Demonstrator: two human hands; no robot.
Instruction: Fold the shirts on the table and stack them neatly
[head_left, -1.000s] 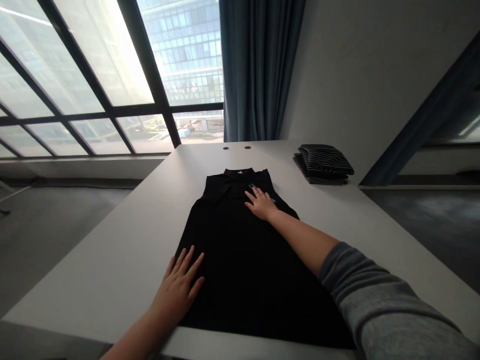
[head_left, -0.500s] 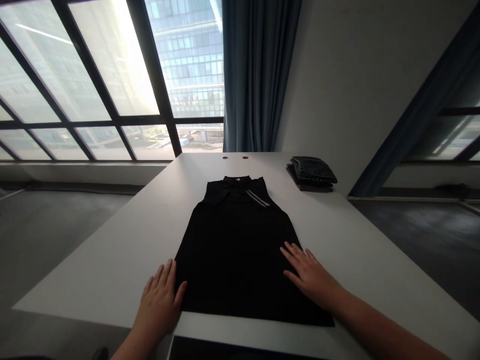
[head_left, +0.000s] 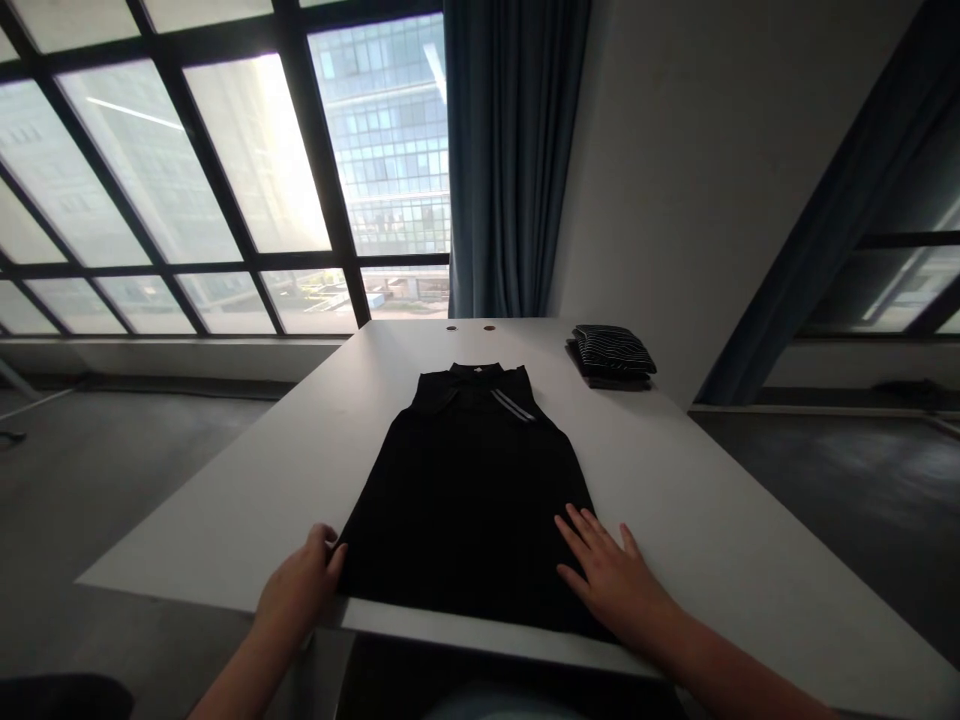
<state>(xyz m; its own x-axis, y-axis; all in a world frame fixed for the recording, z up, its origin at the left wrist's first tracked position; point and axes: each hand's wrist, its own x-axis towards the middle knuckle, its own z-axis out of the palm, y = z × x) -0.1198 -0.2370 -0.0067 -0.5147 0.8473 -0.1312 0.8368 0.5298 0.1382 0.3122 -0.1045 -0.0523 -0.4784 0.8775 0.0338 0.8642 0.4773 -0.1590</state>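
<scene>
A black collared shirt, folded into a long narrow shape, lies flat on a white table, collar toward the window. A grey striped trim shows near the collar. My left hand is at the shirt's near left corner, fingers curled around the hem edge. My right hand lies flat with fingers spread on the shirt's near right corner.
A folded striped dark garment rests at the table's far right, by the wall. Two round cable holes sit at the far edge. Large windows and a blue curtain stand behind the table.
My right hand slid from the collar area down to the near right corner. My left hand moved from flat on the left edge to curling at the near left corner. The view pulled back.
</scene>
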